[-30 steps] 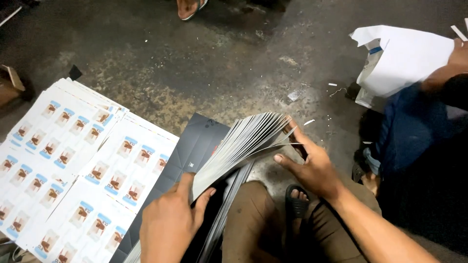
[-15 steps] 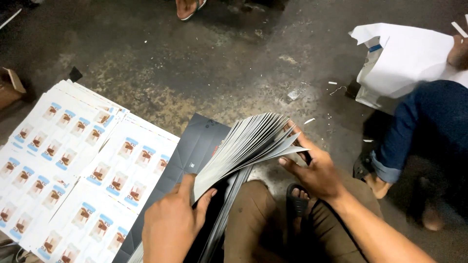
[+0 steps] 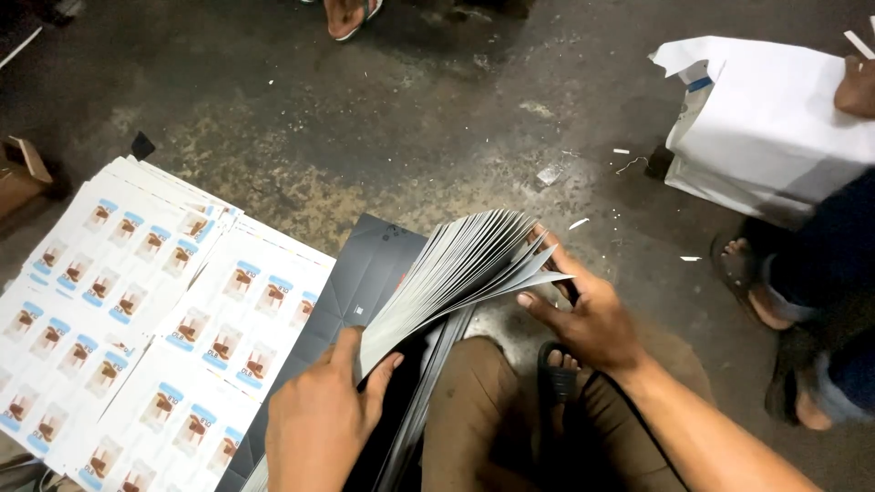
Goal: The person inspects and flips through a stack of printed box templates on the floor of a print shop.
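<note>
Head view looks straight down at my two hands working a fanned stack of grey sheets [image 3: 460,273] above my knees. My left hand [image 3: 324,424] sits at the near end of the stack, thumb on top and fingers [image 3: 383,375] curled under the edge, so it is closed on the sheets and pinning them. My right hand [image 3: 588,319] is at the far, spread end; its fingers [image 3: 538,308] are bent around the sheet edges, thumb beneath the lowest fanned sheet, gripping the fan there. The stack arches up from my left hand and splays out toward my right.

Beneath the stack lies a dark grey sheet [image 3: 369,269] flat on the concrete floor [image 3: 383,118]. Just beside it on my left, overlapping printed white sheets [image 3: 137,319] are spread out, each carrying rows of small blue and brown labels. A small cardboard box [image 3: 20,173] sits at the left edge. My foot in a black sandal [image 3: 556,378] shows between my knees.

To my right, another person's sandalled foot [image 3: 747,282] rests on the floor, and that person's hand [image 3: 857,87] touches a white paper bundle [image 3: 766,128]. A third foot [image 3: 346,16] shows at the top edge.
</note>
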